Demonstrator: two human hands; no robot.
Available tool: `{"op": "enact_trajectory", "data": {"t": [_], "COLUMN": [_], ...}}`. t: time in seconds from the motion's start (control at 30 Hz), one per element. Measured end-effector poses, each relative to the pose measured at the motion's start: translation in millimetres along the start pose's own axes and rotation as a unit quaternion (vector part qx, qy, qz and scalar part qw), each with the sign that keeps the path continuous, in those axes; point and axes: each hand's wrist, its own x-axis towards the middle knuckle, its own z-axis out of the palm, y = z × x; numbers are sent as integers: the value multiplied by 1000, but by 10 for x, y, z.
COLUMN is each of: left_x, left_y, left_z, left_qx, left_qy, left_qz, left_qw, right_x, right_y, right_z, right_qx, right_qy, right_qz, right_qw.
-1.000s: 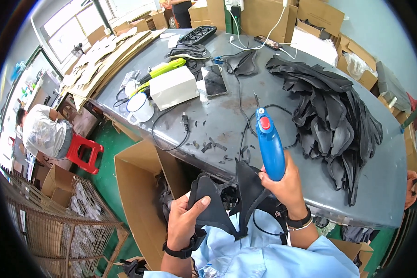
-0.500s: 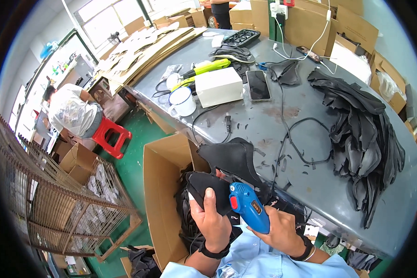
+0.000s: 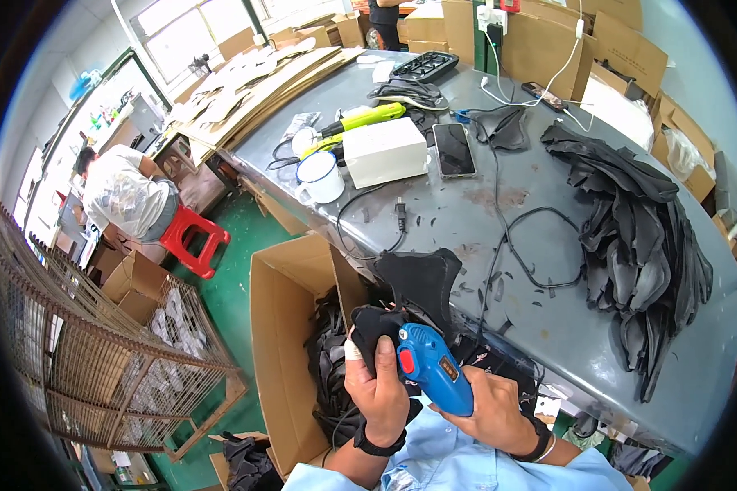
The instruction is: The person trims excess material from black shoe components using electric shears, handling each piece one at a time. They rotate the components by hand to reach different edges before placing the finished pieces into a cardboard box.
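My left hand is closed on a black fabric piece, thumb on top and a white wrap on one finger. Part of the piece is bunched up by the fingers, while a wider flap spreads toward the table edge. In my right hand is a blue handheld power tool with a red button. The tool's front end is against or just beside the fabric near my left fingers; its tip is hidden. Below and left of my hands, an open cardboard box holds more black pieces.
A heap of black fabric pieces lies on the grey table at right, with scraps and a cable in between. Farther back are a white box, a mug and a phone. A person sits at left.
The fabric has turned and been bunched up in my left hand, its flap shifting slightly right. The blue tool has moved a little left and down, staying in my right hand.
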Motion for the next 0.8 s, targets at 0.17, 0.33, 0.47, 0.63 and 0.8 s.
{"op": "enact_trajectory", "data": {"t": [0.17,0.33,0.47,0.63,0.8], "left_x": [-25,24,163,191,-191], "left_y": [42,67,247,318,42], "left_z": [-11,-59,-124,-48,8], "left_qx": [11,83,162,168,17], "left_qy": [-17,-67,-173,-328,-108], "left_qz": [-33,20,-41,-79,208], "left_qw": [999,994,971,926,972], "right_x": [4,43,234,521,551], "right_y": [-30,-52,-44,66,186], "right_z": [-34,-132,-361,-460,-498], "right_qx": [21,9,27,215,283], "right_qy": [-1,1,54,113,165], "right_qz": [5,3,62,131,178], "right_qw": [1000,1000,996,961,928]}}
